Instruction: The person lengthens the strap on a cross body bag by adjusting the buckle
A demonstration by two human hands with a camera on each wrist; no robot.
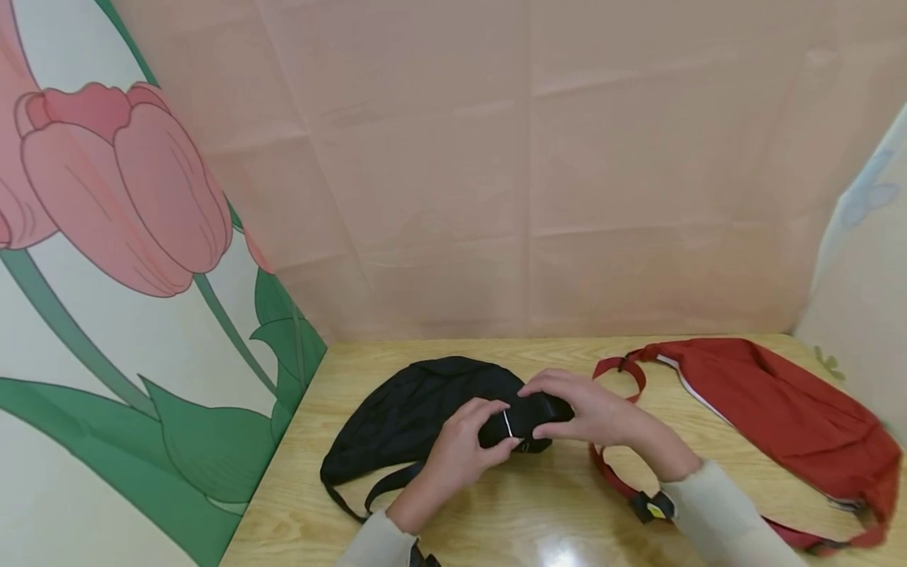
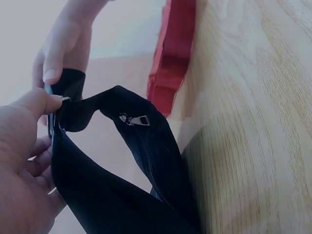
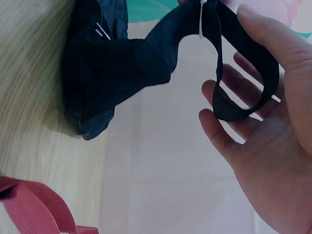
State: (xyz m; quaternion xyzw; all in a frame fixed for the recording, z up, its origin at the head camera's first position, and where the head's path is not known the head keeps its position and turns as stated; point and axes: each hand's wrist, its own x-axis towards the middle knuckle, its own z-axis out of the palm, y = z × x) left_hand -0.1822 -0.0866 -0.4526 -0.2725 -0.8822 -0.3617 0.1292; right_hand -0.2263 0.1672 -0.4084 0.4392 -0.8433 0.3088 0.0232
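A black waist bag [image 1: 418, 405] lies on the table, its end and folded strap [image 3: 248, 44] raised between both hands. My left hand [image 1: 457, 453] pinches the strap bundle between thumb and fingers, right by a thin white tie [image 3: 201, 19] around it. On the other side, my right hand [image 1: 591, 409] holds the looped end of the strap, thumb on one side and curled fingers on the other. The left wrist view shows a metal zipper pull [image 2: 141, 120] on the bag, beside the strap.
A red waist bag [image 1: 772, 402] lies at the right of the wooden table [image 1: 510, 520]. Its strap curls toward the right forearm and carries a black buckle [image 1: 645, 508] with a yellow mark. Pinkish sheeting [image 1: 439, 173] rises behind, and a tulip-printed panel [image 1: 127, 189] stands on the left.
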